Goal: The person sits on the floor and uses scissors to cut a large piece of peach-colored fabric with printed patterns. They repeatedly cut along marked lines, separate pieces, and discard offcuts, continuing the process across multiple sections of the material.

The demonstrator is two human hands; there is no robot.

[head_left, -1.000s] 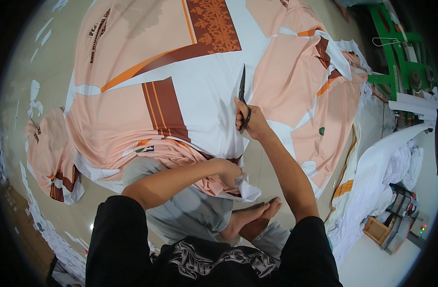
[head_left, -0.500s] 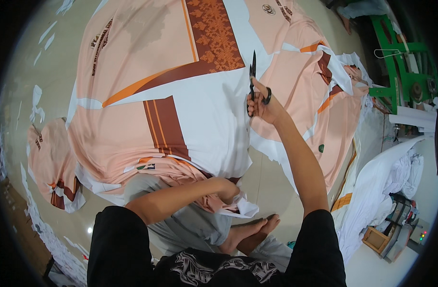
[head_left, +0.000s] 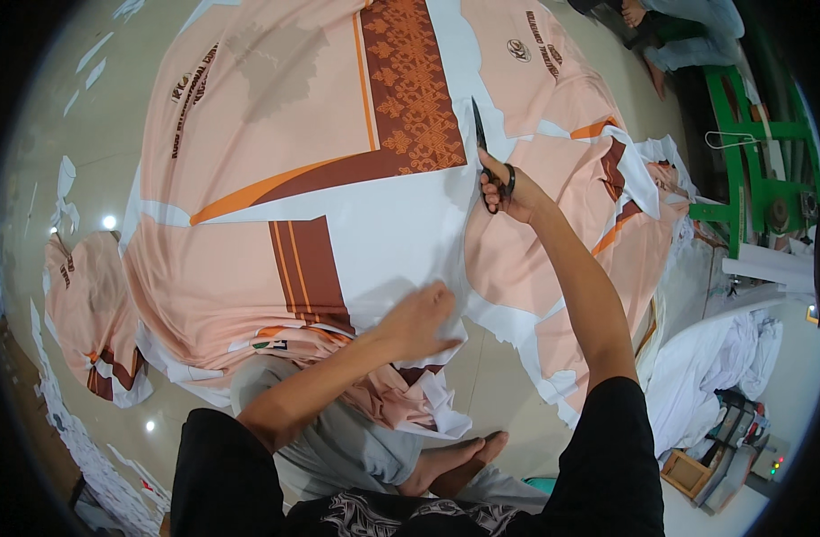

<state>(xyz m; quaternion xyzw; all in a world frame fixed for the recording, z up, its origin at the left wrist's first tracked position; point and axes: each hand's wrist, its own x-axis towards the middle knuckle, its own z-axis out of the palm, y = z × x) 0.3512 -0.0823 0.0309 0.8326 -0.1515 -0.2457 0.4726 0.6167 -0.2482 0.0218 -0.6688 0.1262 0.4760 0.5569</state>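
Observation:
My right hand [head_left: 510, 190] is wrapped round the handles of black scissors [head_left: 482, 134]. Their blades point away from me, over the white strip between the printed panels. Over the white part of the large fabric sheet [head_left: 392, 242] hovers my left hand [head_left: 419, 320], blurred, its thumb apart from the fingers and nothing visible in it. The sheet carries peach panels, orange stripes and a brown patterned band [head_left: 410, 98]. Bunched peach fabric [head_left: 388, 394] lies by my knee, beneath my left wrist.
Another peach-and-white fabric piece [head_left: 553, 206] spreads to the right. A small peach piece [head_left: 92, 304] lies far left, near white scraps [head_left: 67, 188] on the tiled floor. At right stand a green metal frame [head_left: 759, 152] and a white cloth pile [head_left: 723, 376]. Another person's leg [head_left: 696, 45] shows at top right.
My left hand has risen from the bunched fabric by my knee and moved forward over the white cloth. The scissors remain in my right hand; the view has shifted slightly.

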